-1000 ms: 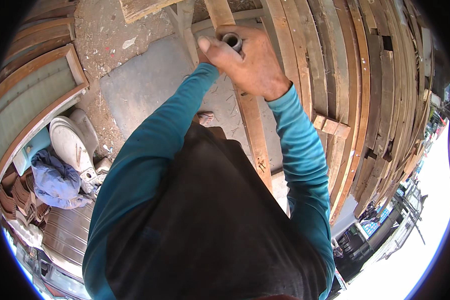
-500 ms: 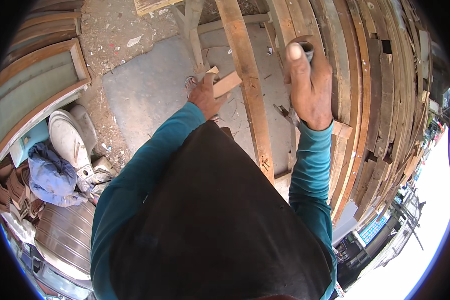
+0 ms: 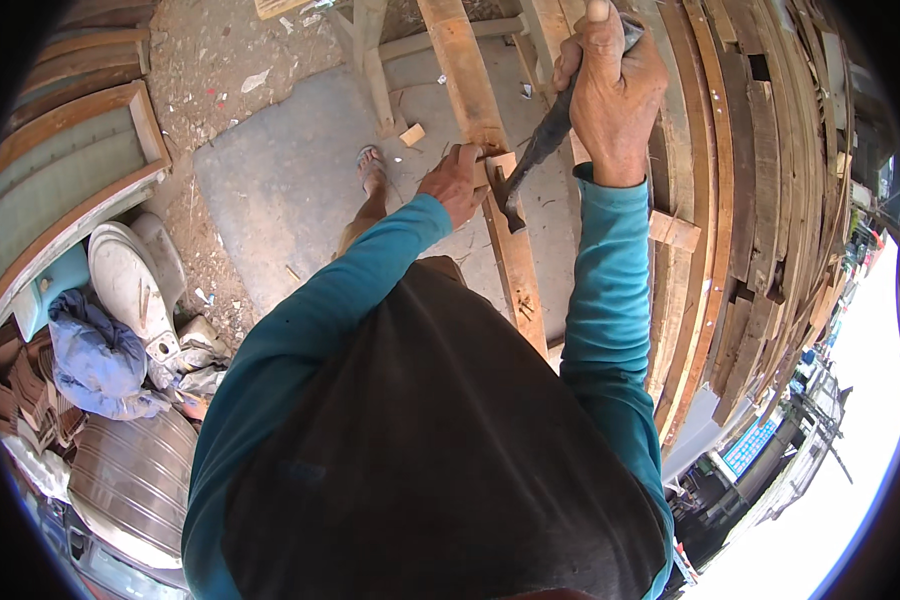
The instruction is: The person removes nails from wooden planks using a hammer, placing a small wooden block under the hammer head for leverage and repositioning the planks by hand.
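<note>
My right hand (image 3: 620,95) is wrapped round the dark handle of a hammer (image 3: 548,138), thumb pointing away from me. The hammer's metal head is over the long wooden plank (image 3: 470,95), right beside my left hand (image 3: 452,185). The fingers of that hand are closed on a small wood block (image 3: 481,174), which lies against the plank. Part of the block is hidden by the hammer head and my fingers. Nearer to me, a few nails (image 3: 525,308) stick out of the same plank.
Stacked old boards (image 3: 760,200) fill the right side. A wood offcut (image 3: 412,134) lies on the grey ground sheet (image 3: 270,170) near a foot (image 3: 371,168). At the left are a framed panel (image 3: 70,180), a white toilet seat (image 3: 130,270) and a blue cloth bundle (image 3: 95,350).
My left hand has moved right, bringing the wood block from beside the plank onto it. My right hand has moved slightly away from me, and the hammer's handle and head now show.
</note>
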The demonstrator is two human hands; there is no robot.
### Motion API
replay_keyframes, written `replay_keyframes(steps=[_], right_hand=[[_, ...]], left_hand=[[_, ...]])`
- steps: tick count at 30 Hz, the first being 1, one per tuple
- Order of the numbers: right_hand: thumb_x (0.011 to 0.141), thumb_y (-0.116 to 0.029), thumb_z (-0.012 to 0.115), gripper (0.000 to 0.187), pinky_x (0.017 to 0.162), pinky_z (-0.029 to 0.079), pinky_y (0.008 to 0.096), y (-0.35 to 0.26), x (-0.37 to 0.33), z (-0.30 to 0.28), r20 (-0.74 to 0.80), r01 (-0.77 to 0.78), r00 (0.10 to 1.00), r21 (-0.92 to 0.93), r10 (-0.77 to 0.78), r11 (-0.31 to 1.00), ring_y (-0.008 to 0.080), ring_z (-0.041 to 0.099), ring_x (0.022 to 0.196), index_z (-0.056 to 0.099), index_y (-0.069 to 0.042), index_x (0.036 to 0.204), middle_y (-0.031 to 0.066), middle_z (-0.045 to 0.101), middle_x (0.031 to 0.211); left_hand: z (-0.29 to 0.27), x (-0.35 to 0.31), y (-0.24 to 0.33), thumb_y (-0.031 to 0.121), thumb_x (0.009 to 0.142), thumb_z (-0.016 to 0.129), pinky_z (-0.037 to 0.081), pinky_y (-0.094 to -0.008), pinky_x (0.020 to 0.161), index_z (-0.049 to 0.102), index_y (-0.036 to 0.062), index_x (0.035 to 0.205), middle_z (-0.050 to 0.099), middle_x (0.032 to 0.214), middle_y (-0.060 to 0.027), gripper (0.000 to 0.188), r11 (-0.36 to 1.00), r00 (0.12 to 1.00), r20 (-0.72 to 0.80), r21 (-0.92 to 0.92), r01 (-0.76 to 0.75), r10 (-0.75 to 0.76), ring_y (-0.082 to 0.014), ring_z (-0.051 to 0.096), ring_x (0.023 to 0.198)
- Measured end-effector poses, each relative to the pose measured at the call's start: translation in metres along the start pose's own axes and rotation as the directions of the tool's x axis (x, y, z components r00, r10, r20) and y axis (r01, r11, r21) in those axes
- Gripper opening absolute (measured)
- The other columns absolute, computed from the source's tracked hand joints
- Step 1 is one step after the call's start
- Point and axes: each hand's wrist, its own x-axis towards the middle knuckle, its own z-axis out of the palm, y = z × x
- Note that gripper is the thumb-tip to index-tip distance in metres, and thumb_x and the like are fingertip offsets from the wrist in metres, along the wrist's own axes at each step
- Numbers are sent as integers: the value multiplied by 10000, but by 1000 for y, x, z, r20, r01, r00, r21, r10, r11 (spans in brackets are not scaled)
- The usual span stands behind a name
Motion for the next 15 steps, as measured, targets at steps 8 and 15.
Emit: replay_keyframes(steps=[8, 15], right_hand=[[1036, -428, 542, 499, 519, 437, 416, 35, 85, 44, -13, -121, 992, -327, 124, 937, 275, 586, 549, 595, 25, 835, 142, 563, 598], [1006, -454, 532, 509, 805, 507, 549, 58, 130, 92, 88, -65, 983, -658, 162, 750, 507, 644, 994, 686, 30, 1041, 339, 671, 993]], left_hand=[[-5, 26, -11, 196, 866, 752, 516, -476, 929, 423, 12, 1258, 520, 1203, -223, 544, 999, 999, 4, -38, 32, -32, -433, 601, 1091], [-11, 43, -18, 195, 853, 767, 540, -464, 869, 428, 15, 1242, 524, 1164, -208, 547, 1000, 1000, 3, -1, -15, 15, -417, 618, 1048]])
